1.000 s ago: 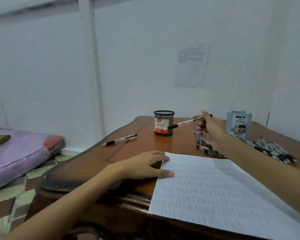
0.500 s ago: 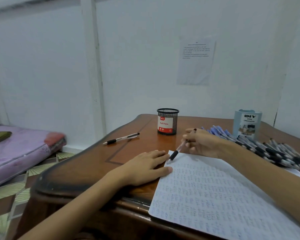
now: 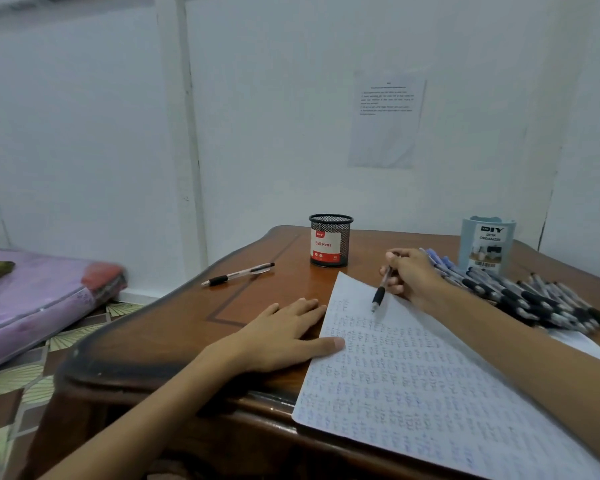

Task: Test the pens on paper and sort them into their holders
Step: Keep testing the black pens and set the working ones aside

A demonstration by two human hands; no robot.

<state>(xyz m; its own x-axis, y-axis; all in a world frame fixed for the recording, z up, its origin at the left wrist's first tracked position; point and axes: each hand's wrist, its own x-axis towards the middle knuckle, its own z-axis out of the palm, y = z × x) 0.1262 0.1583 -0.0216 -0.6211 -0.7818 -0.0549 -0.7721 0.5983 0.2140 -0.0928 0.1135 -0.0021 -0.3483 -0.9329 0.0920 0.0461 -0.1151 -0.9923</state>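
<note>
1. R hand (image 3: 413, 275): fingers grip pen (image 3: 380, 292), tip down on paper (image 3: 413, 375) nr top edge.
2. L hand (image 3: 281, 337): flat on counter (image 3: 187, 323), fingers straight, thumb on paper's edge.
3. Pen pile (image 3: 534, 299) beside blue organizer (image 3: 487, 245); mesh holder (image 3: 330, 240) behind paper.

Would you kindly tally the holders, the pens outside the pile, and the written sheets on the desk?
Holders: 2, mesh cup and blue organizer.
Pens outside the pile: 2, loose pen and held pen.
Written sheets: 1.
Total: 5.

Right hand (image 3: 411, 275) holds pen (image 3: 381, 289) tip-down on paper (image 3: 413, 382).
</note>
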